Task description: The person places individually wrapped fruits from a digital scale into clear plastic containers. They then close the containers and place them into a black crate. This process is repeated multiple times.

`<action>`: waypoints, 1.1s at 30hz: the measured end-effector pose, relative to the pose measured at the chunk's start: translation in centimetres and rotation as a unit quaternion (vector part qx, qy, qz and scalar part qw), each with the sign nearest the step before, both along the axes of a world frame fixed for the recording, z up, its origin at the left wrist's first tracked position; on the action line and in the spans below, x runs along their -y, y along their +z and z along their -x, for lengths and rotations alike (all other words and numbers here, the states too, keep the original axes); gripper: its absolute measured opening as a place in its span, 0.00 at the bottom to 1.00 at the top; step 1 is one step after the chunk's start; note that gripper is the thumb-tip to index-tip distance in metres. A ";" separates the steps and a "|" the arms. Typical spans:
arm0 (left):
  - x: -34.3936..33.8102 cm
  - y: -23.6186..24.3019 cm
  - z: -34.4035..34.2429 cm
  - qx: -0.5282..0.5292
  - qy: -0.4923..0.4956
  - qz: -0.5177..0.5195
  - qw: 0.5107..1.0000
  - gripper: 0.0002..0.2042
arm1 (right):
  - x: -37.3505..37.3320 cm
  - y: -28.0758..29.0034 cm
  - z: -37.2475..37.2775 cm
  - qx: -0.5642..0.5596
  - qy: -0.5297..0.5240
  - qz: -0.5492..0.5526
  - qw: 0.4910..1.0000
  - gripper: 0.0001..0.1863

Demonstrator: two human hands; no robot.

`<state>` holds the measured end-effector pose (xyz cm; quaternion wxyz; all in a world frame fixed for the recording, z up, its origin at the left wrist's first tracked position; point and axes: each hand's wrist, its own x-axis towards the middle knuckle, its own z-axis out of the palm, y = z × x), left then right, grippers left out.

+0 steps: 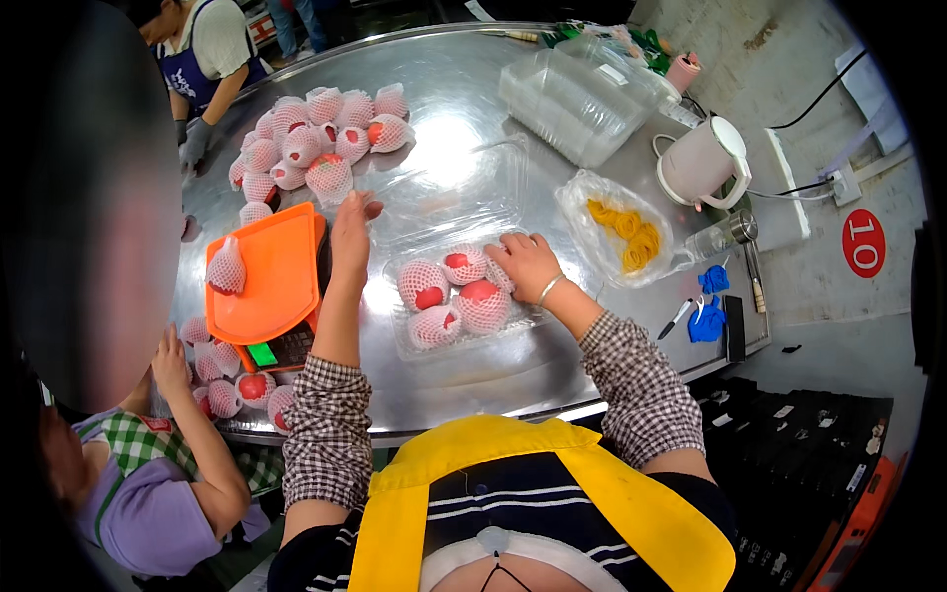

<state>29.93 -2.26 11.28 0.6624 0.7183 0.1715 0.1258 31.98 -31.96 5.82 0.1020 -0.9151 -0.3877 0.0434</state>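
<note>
A clear plastic clamshell box (401, 331) lies opened in front of me, its lid (498, 187) folded back on the far side. Several round red fruits in pinkish-white foam nets, such as one fruit (483, 307), sit in its base. My right hand (528, 264) curls over another netted fruit (500, 276) at the box's far right corner, partly covering it. My left hand (352, 235) reaches forward between the orange scale tray (261, 296) and the lid. Its fingers are apart, close to a netted fruit (328, 180) at the pile's near edge; I see nothing held.
One netted fruit (226, 268) lies on the scale tray. Stacked clear boxes (567, 104), a bag of yellow bands (621, 232), a kettle (702, 163), a glass bottle (720, 237) and a pen (676, 318) are at right. A co-worker's hand (172, 365) reaches in at left; another person (202, 59) stands behind.
</note>
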 end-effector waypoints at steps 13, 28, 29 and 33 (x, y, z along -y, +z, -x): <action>-0.2 -0.3 -0.1 -0.034 0.032 -0.031 0.998 0.29 | 3.3 5.5 -4.4 -0.351 -0.010 -0.198 0.915 0.44; -1.8 -0.5 2.6 0.055 -0.060 -0.070 0.994 0.23 | 0.7 3.3 -0.4 0.010 0.040 -0.110 0.993 0.45; -2.1 -0.7 3.6 0.058 -0.079 -0.004 0.995 0.22 | 2.3 3.7 -0.9 0.022 -0.011 -0.181 0.983 0.42; -0.6 -2.6 9.4 0.012 -0.136 -0.115 0.984 0.14 | 10.9 -1.0 -0.3 -0.142 -0.297 -0.456 0.827 0.20</action>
